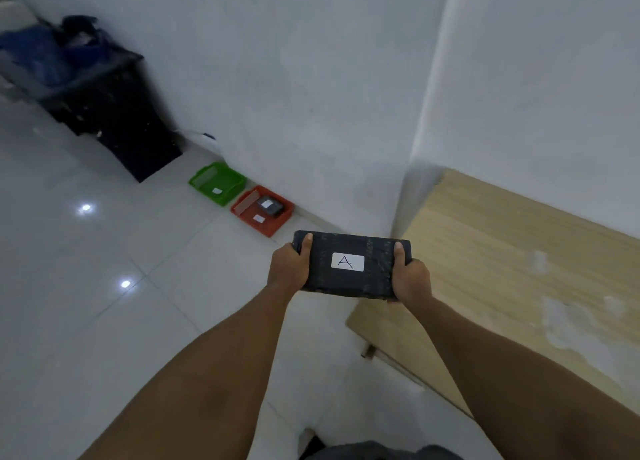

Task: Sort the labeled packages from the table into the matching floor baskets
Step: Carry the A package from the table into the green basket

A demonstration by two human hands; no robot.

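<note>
- Head: my left hand (289, 267) and right hand (410, 279) clamp the "A" package (351, 265) by its ends, in the air between table (502, 269) and floor.
- Carry step; next I read the tags on the green basket (218, 182) and red basket (261, 210), unreadable from here.

Glossy floor tiles (104, 251), wood-grain table (502, 269)

Two bare hands are up: the left hand (289, 265) and the right hand (412, 279). Two black wrapped packages with white labels show: one marked "A" (349, 279), another (270, 207) in a basket. Two plastic floor baskets: one green (207, 186), one red-orange (273, 229). One light wooden table (502, 269). One black bin (117, 113).
</note>
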